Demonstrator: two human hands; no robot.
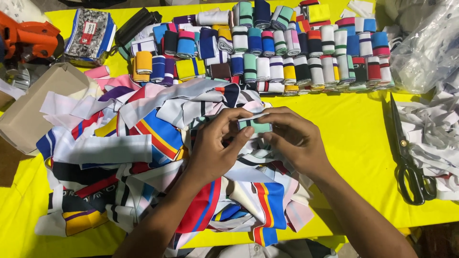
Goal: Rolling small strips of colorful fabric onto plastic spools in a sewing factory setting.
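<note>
Centre of frame: small mint-green folded knit band with black-white edge [256, 126], long axis left-right. Left hand [213, 145] and right hand [291, 138] pinch opposite ends, fingers clamped on it; both equally near, above the heap of striped fabric strips [143, 138].

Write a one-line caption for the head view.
Both hands, left hand and right hand, hold a folded mint-green fabric strip above a pile of loose strips on a yellow table.

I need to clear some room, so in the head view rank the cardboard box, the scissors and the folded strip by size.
1. cardboard box
2. scissors
3. folded strip, pinched between the left hand and right hand
</note>
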